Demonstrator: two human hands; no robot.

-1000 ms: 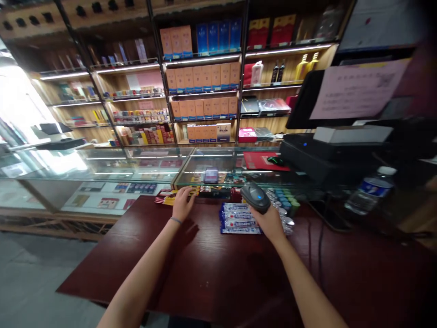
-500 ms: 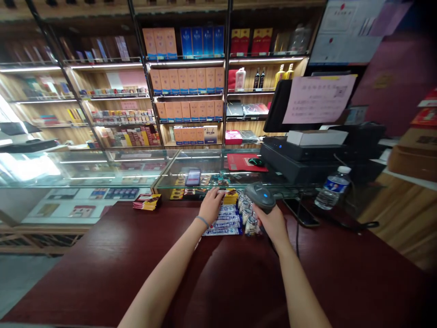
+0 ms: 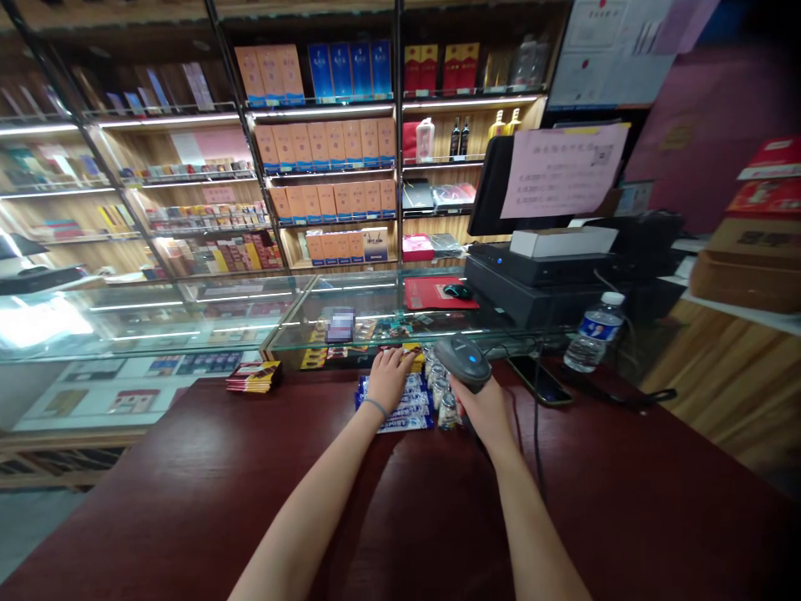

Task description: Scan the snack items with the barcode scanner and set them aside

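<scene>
My left hand (image 3: 387, 382) lies over yellow-and-brown snack packets (image 3: 414, 359), its fingers stretched forward and resting on or just above them. Below that palm is a row of overlapping blue-and-white snack packets (image 3: 405, 411). My right hand (image 3: 481, 405) is wrapped round the handle of a dark barcode scanner (image 3: 464, 361), which shows a blue light. The scanner head is above several small clear packs with pale contents (image 3: 447, 411), partly covering them. Off to the left, a stack of similar yellow-and-brown packets (image 3: 254, 377) sits on the dark red counter (image 3: 250, 492).
Right of the scanner lie a phone (image 3: 539, 381), a cable and a water bottle (image 3: 592, 335). Behind stand a monitor (image 3: 491, 188) with a pink sheet and a glass display case (image 3: 356, 288) with another phone (image 3: 340, 325). Shelves of boxes line the wall.
The view has turned slightly right. My left hand has shifted right over the yellow packets and covers more of them. My right hand still holds the scanner over the small packs.
</scene>
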